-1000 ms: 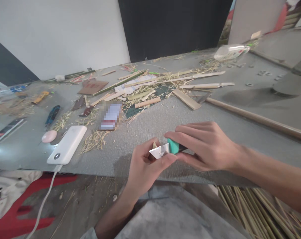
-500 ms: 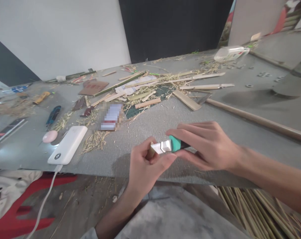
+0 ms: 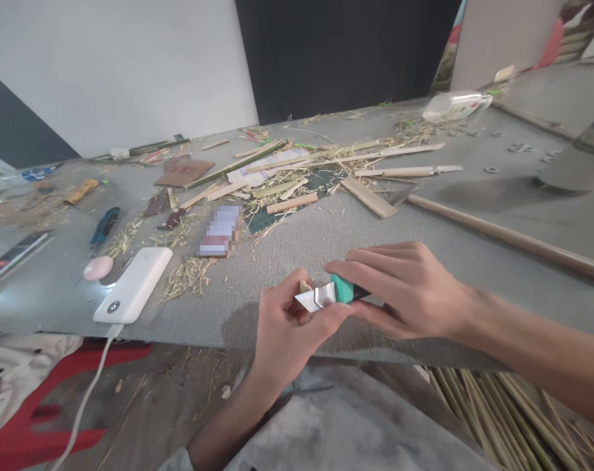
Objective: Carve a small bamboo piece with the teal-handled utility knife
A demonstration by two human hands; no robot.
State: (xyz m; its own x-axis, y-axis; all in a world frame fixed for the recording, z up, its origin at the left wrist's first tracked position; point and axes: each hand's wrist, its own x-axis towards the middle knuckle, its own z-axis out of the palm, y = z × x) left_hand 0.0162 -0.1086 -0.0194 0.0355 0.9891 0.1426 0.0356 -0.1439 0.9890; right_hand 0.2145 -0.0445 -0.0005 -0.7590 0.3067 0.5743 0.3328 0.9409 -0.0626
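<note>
My right hand [image 3: 407, 288] is closed around a utility knife [image 3: 343, 288] with a teal collar and a dark handle. The knife's bare blade points left, into the space between the fingers and thumb of my left hand [image 3: 287, 327]. That hand is closed on a small pale bamboo piece [image 3: 304, 286], mostly hidden by the fingers and the blade. The left thumb presses near the knife's collar, and its tip almost meets the right fingers. Whether the blade's edge touches the bamboo I cannot tell. Both hands are just above the front edge of the grey table [image 3: 258, 294].
Bamboo strips [image 3: 368, 196] and shavings cover the middle of the table. Left stand a phone [image 3: 221, 229], a white power bank [image 3: 135, 284] with a cable and a teal cutter [image 3: 104, 226]. A long rod [image 3: 513, 239] and a glass container [image 3: 579, 157] are at right.
The knife has shifted slightly left and its blade has tilted, showing more of its tip. The right hand moved a little with it; the left hand has hardly moved.
</note>
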